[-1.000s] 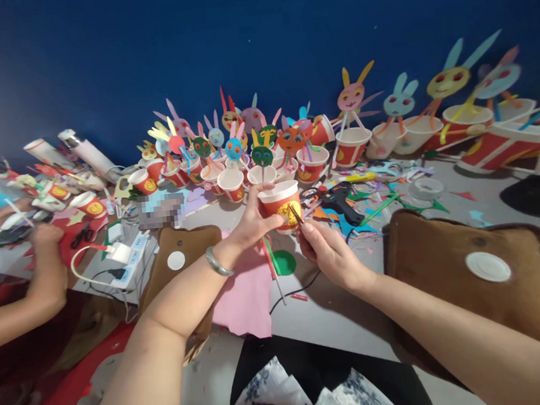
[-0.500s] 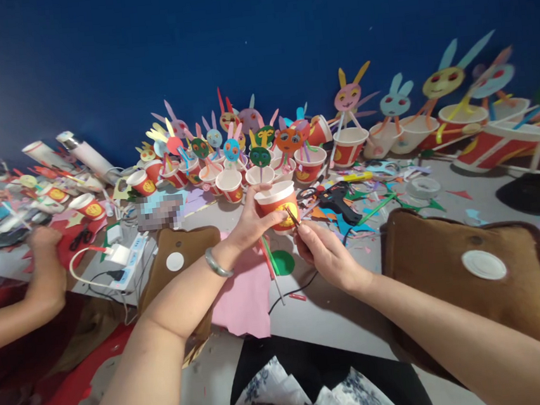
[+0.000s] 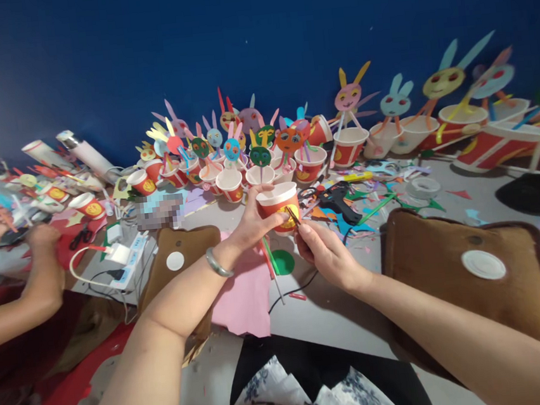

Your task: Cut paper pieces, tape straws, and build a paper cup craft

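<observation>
My left hand (image 3: 251, 220) is wrapped round a red and white paper cup (image 3: 274, 196), which it holds upright above the table. The cup has a yellow emblem on its side. Pinched in my right hand (image 3: 319, 248) is a slim, dark, pointed tool (image 3: 293, 215); its tip is against the cup's side, at the emblem. I cannot tell exactly what kind of tool it is. Below the cup lie a green paper disc (image 3: 284, 262), thin red and green strips (image 3: 269, 258) and a pink paper sheet (image 3: 243, 297).
Paper cups with paper rabbit figures (image 3: 347, 98) line the wall. A black glue gun (image 3: 339, 202) lies among coloured scraps to the right. Brown cushions (image 3: 468, 279) flank my arms. A power strip (image 3: 135, 261) and a co-worker's hands (image 3: 44, 236) are at left.
My hands, the cup and the tool have barely moved. At the far left, the co-worker's farther hand has shifted and now holds a small orange piece.
</observation>
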Demonstrator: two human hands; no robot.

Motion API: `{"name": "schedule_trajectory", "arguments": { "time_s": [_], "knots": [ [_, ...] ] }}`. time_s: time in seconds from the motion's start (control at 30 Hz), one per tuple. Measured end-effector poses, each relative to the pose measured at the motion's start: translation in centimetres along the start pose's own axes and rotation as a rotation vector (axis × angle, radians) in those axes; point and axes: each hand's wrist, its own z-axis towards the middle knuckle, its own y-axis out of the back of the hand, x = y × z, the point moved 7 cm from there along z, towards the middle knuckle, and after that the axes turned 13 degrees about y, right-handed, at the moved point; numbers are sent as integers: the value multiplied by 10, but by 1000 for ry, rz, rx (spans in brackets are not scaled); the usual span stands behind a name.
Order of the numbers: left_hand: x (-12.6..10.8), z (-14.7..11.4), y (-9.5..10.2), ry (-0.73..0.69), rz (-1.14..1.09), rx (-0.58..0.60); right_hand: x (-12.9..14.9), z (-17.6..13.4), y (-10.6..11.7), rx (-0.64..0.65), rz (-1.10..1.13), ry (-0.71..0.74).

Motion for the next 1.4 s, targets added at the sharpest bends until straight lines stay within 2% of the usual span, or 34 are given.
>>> {"name": "schedule_trajectory", "arguments": {
  "time_s": [0.1, 0.5, 1.03, 1.4],
  "knots": [
    [0, 1, 1, -10, -25, -24, 1, 0, 0, 4, -24, -1],
    [-7, -1, 0, -104, 122, -48, 2, 0, 2, -5, -53, 21],
    [-8, -3, -4, -62, 61, -11, 7, 2, 8, -35, -80, 24],
    [-7, 0, 3, -68, 48, -64, 24, 8, 27, -126, -417, 95]
  ]
}}
